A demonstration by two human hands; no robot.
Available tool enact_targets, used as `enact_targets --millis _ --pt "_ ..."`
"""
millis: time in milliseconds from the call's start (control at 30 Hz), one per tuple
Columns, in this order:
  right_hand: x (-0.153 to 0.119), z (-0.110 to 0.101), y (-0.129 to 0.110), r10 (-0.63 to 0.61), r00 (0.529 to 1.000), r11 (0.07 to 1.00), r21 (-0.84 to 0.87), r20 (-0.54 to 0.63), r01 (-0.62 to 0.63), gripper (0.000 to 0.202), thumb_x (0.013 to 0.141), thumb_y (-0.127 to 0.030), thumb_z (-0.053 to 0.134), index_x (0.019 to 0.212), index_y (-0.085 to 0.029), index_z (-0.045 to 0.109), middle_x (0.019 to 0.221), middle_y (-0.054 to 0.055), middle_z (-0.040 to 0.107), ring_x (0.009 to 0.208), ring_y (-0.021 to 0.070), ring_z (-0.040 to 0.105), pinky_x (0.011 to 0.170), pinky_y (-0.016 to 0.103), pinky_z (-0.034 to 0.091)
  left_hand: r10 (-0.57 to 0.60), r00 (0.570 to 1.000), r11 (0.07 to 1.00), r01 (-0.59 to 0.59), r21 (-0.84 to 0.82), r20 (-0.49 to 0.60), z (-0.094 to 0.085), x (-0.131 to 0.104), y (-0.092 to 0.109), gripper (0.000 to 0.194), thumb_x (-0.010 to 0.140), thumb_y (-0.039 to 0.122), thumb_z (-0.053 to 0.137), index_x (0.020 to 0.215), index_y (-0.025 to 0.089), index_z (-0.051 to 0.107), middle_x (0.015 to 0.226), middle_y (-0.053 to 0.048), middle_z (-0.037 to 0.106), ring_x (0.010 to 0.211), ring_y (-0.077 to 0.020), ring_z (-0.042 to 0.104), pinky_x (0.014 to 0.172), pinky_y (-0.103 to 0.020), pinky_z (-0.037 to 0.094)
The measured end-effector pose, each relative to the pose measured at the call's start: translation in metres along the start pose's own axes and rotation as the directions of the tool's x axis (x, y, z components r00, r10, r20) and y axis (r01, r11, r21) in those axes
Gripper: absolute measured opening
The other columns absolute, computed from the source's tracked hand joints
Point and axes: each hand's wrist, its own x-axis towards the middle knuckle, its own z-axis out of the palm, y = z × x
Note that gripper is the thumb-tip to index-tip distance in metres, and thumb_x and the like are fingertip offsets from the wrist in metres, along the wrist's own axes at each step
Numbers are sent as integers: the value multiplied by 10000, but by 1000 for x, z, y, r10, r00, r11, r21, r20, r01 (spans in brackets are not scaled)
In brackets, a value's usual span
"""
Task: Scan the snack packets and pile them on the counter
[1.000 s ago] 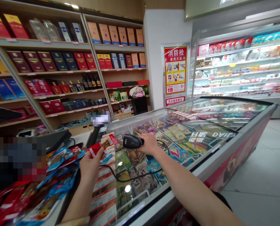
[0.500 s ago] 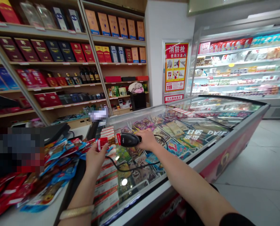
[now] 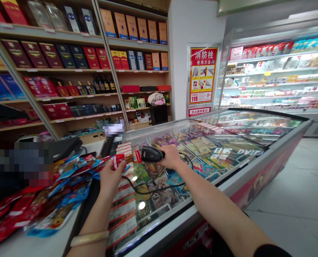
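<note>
My left hand (image 3: 112, 175), a pale bangle on its wrist, pinches one end of a small red snack packet (image 3: 118, 160). The packet stretches to the right, over the glass of the freezer, and its far end lies close to the scanner's nose. In my right hand (image 3: 171, 157) is a black barcode scanner (image 3: 151, 154), gripped by its handle and pointed left at the packet. Its black cable (image 3: 148, 192) loops over the freezer lid. Left of my left hand, a heap of red and blue snack packets (image 3: 70, 178) covers part of the white counter (image 3: 65, 228).
A glass-topped chest freezer (image 3: 236, 185) full of packaged goods runs off to the right. Shelves (image 3: 78, 70) of boxes and bottles stand behind the counter. A lit, open refrigerated case (image 3: 271, 85) is at the back right. A blurred patch hides something at left.
The scanner has lifted and tilted slightly, its nose now angled more upward. Both hands keep their holds. The whole view has shifted a little.
</note>
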Motion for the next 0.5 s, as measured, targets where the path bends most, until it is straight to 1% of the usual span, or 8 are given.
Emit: enact_targets --millis 133,200,233,300,367,400,433,500 --pt "2 -8 11 116 983 993 8 -142 -116 287 699 -327 722 966 -226 742 945 57 747 958 234 667 807 307 387 -114 988 988 123 -88 104 20 -9 -7 325 612 320 782 873 150 690 769 -41 727 670 -178 682 691 -336 583" --pt "3 -13 19 194 960 981 17 -200 -194 259 710 -322 714 945 -217 742 949 65 746 942 237 667 793 303 392 -147 974 986 158 -48 171 34 -14 -13 329 604 287 790 888 158 684 745 -42 727 684 -201 699 709 -364 589" --pt "3 -15 22 225 949 974 21 -221 -226 274 703 -314 720 958 -216 741 958 66 747 943 242 667 789 301 395 -141 966 989 148 -16 217 40 -16 -16 343 595 284 795 897 162 685 743 -46 731 713 -220 711 731 -383 590" --pt "3 -17 27 266 934 963 24 -239 -268 271 703 -305 722 957 -213 742 945 68 750 939 250 668 777 299 401 -83 935 996 71 47 345 49 -19 -21 378 581 307 800 917 169 695 790 -67 748 820 -264 727 808 -428 580" --pt "3 -17 30 272 934 961 19 -232 -275 265 709 -309 722 954 -212 743 936 70 753 939 256 668 772 299 408 6 889 990 -68 119 458 52 -19 -25 418 579 349 792 949 171 710 924 -107 763 971 -305 712 905 -470 547" --pt "3 -16 30 267 937 963 14 -224 -271 265 711 -316 725 955 -213 743 941 71 753 941 258 668 775 301 410 56 870 974 -155 166 489 51 -18 -26 434 592 366 778 974 169 716 1013 -130 756 1051 -320 687 953 -487 521" --pt "3 -16 30 260 941 964 9 -216 -265 271 712 -324 728 960 -217 741 954 70 754 945 258 667 782 304 413 107 857 943 -248 221 504 49 -17 -27 440 615 377 755 1000 167 721 1099 -150 738 1122 -331 656 995 -499 492" --pt "3 -14 29 244 949 968 -4 -198 -250 273 719 -342 727 964 -222 737 984 65 751 949 251 668 799 310 417 204 831 838 -421 346 518 43 -15 -27 417 671 362 695 1038 168 730 1218 -168 694 1206 -335 603 1058 -502 437"
